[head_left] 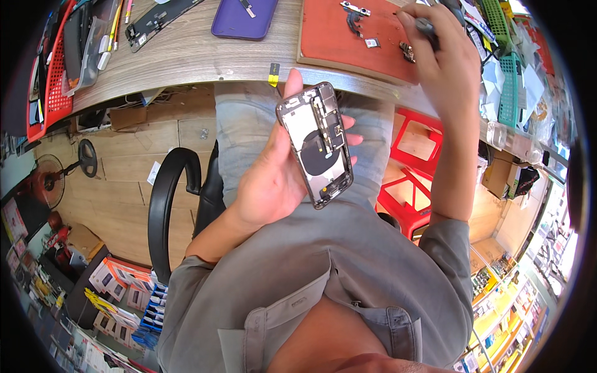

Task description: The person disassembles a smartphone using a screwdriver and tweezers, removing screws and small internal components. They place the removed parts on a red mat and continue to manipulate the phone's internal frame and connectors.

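An opened phone housing [316,163] with exposed inner parts rests tilted in my left hand [280,174], its fingers round the edges. My right hand [443,59] is over the right end of an orange-red mat [329,48], closed on a dark cylindrical tool [426,34], probably by its handle; the tip is hidden. On the mat lie a camera module [354,9], a dark flex cable [353,23], a small white-and-silver piece [372,42] and small metal parts [408,51] beside my right hand.
The wooden desk [174,68] holds a purple tray [239,22], a black phone part [140,34], a red basket [50,93] with pens nearby, and green baskets [510,87] with clutter at right. Below are a black chair armrest [163,205], red stools [410,143] and a fan [46,180].
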The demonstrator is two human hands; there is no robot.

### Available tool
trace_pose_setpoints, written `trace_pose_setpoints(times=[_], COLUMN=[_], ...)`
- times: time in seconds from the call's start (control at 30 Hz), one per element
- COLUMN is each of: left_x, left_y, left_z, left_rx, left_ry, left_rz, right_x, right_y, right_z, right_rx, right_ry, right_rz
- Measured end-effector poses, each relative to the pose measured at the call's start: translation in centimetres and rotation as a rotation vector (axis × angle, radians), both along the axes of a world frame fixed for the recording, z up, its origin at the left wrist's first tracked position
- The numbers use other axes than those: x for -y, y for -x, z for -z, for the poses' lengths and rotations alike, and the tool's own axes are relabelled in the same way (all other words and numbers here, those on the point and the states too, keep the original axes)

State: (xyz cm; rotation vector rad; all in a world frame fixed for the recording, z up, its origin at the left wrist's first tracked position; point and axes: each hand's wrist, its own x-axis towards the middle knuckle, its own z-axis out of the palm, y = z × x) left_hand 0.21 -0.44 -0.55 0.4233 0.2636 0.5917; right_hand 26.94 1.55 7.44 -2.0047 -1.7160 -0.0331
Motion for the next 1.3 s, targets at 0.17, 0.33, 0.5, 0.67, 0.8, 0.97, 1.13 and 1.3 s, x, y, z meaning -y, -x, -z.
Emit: trace_pose_setpoints(times=[0.17, 0.33, 0.5, 0.67, 0.8, 0.97, 1.13, 1.3], left_x=[0.7, 1.4, 0.5, 0.7, 1.0, 1.0, 0.4, 0.9], left_y=[-0.5, -0.2, -0.3, -0.7, -1.0, -0.9, -0.7, -0.8], left_z=[1.3, 0.5, 0.5, 0.6, -0.5, -0.3, 1.7, 1.0], left_rx=[-0.016, -0.052, -0.029, -0.061, -0.185, -0.174, 0.024, -0.065], left_ry=[-0.242, -0.170, -0.255, -0.273, -0.227, -0.261, -0.412, -0.371], left_rz=[-0.024, -0.045, 0.007, -0.045, -0.077, -0.079, -0.063, -0.082], right_x=[3.9, 7.0, 7.8, 8.6, 9.1, 9.4, 9.0, 9.1], right_y=[3.6, 8.2, 9.9, 10.6, 10.5, 10.3, 10.3, 10.6], right_z=[1.0, 1.8, 3.6, 4.3, 4.1, 3.8, 3.9, 3.2], right_rx=[-0.222, -0.215, -0.201, -0.175, -0.173, -0.140, -0.135, -0.295], right_ry=[-0.238, -0.277, -0.383, -0.385, -0.334, -0.325, -0.386, -0.327], right_rz=[-0.277, -0.293, -0.266, -0.243, -0.281, -0.301, -0.303, -0.263])
